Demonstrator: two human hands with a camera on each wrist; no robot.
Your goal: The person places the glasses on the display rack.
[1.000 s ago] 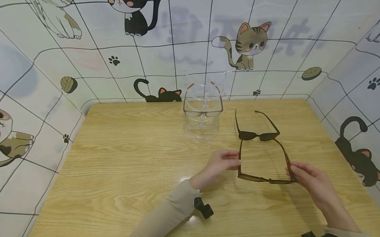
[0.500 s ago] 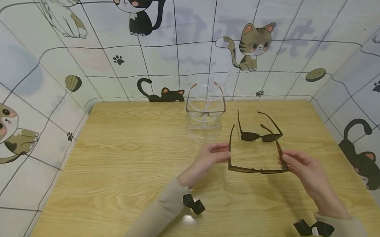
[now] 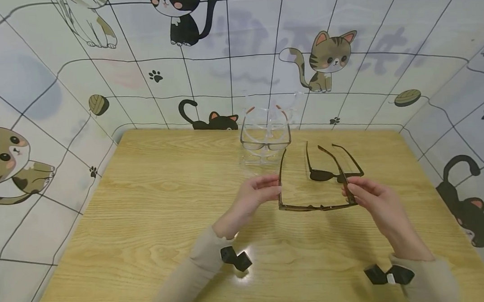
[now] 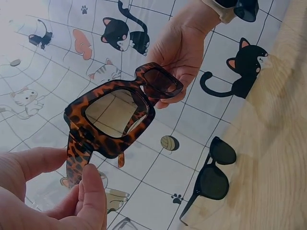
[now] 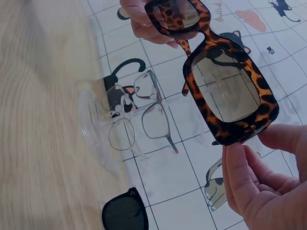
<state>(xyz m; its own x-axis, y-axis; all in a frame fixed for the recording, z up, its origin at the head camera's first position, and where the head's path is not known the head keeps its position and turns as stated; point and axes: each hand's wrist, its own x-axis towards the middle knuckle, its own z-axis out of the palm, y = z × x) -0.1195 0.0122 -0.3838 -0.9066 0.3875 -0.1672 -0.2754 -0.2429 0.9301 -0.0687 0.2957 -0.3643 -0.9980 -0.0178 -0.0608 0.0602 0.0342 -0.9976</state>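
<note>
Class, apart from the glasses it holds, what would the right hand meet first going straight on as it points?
Probably the black sunglasses, beyond the right hand in the head view; depth is unclear, so it may pass above.

Tortoiseshell glasses (image 4: 108,88) (orange mottled with black) and my plain beige sleeves (image 3: 186,275). The sunglasses (image 4: 213,182) are black, the table (image 3: 147,209) yellowish woodgrain; the wall (image 3: 202,71) is white, gridded in black, with black or brown-striped cats (image 3: 330,55).
</note>
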